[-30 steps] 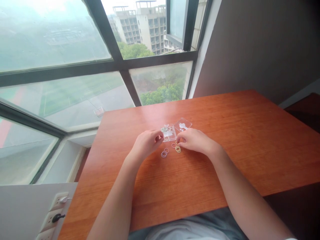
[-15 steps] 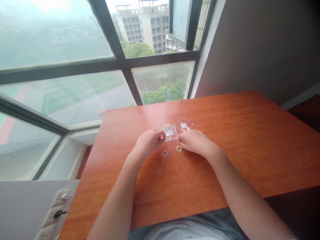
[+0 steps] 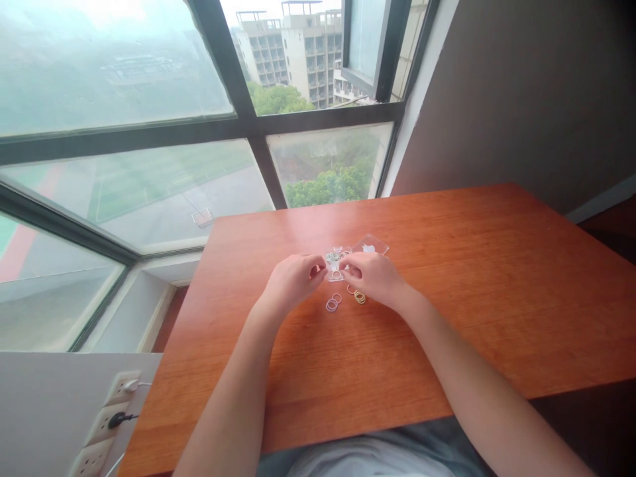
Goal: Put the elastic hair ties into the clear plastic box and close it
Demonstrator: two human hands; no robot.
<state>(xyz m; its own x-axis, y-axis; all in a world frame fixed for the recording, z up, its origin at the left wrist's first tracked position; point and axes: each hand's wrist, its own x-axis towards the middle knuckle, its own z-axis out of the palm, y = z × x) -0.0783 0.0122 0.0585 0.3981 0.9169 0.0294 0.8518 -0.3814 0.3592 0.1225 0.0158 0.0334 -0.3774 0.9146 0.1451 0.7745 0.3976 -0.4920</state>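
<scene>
My left hand (image 3: 295, 281) is at the left side of a small clear plastic box (image 3: 336, 279), thumb and fingertips pressed together. Anything pinched in them is too small to make out. Over the box's right part hovers my right hand (image 3: 376, 276), also in a pinch, its grip likewise unclear. Small ring-shaped bands, some greenish (image 3: 332, 256), lie inside the box. On the table nearer me are purple bands (image 3: 332, 305), a pink band (image 3: 350, 289) partly under my right hand, and a cluster of yellow bands (image 3: 360, 298).
The clear lid (image 3: 380, 246) with a white mark lies behind my right hand. All this rests on a reddish-brown wooden table (image 3: 472, 285). Windows (image 3: 328, 159) border its far and left sides. Wall sockets (image 3: 103, 424) with plugs are at the lower left.
My right hand has moved left, from beside the yellow bands to over the box, closer to my left hand. The left hand stays pinched by the box. The view has shifted slightly.
</scene>
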